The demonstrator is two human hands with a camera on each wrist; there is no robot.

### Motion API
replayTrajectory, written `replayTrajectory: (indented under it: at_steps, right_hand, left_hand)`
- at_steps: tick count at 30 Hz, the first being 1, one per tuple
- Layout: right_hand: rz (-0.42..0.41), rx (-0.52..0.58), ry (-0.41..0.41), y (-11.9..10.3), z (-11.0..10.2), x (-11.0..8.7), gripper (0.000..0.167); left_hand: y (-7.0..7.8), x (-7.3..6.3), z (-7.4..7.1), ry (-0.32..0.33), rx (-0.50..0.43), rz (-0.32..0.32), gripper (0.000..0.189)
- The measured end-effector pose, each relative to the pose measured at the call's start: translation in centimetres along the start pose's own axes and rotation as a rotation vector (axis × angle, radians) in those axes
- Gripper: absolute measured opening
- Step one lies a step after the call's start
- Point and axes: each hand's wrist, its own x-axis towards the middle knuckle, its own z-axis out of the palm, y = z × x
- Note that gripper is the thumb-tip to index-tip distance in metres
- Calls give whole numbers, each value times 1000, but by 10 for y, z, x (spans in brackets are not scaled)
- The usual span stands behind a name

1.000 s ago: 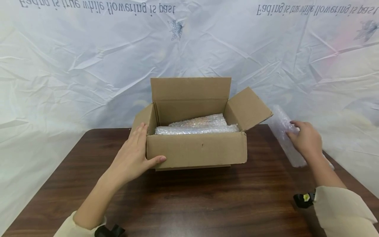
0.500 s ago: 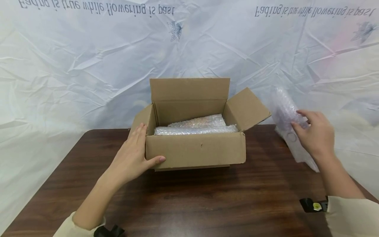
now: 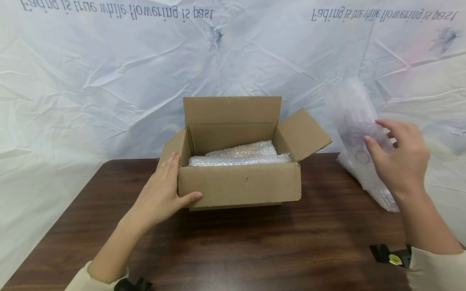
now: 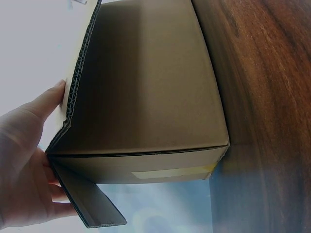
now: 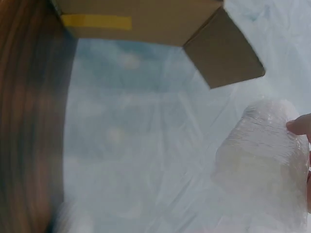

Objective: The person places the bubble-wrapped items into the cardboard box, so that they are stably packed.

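A cardboard box (image 3: 240,184) with its flaps spread stands on the table. My left hand (image 3: 160,186) rests on its front left corner, fingers straight along the left flap and thumb against the front flap (image 4: 73,82). Inside the box lie bubble-wrapped packages (image 3: 240,160); their contents are not clear. Off to the right, my right hand (image 3: 405,159) pinches a flat bubble-wrapped package (image 3: 354,117) by its edge, holding it raised and tilted. The right wrist view shows the thumb on the wrap (image 5: 272,145). What the wrap covers cannot be told.
More bubble wrap (image 3: 384,198) lies on the table's right edge, below the held package. The brown wooden table (image 3: 233,250) extends in front of the box. A pale wrinkled cloth (image 3: 145,81) hangs behind. The box's right flap (image 3: 305,133) sticks outward.
My right hand has lifted the bubble-wrapped package up from the table's right side and moved a little right, exposing more wrap underneath. My left hand and the box stay nearly still.
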Motion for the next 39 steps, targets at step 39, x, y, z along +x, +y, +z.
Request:
replayTrajectory:
  at_steps: [39]
  right_hand:
    - [-594,341,-32,-131,77,25,25]
  left_hand:
    - [-1,0,1,0,8,10,108]
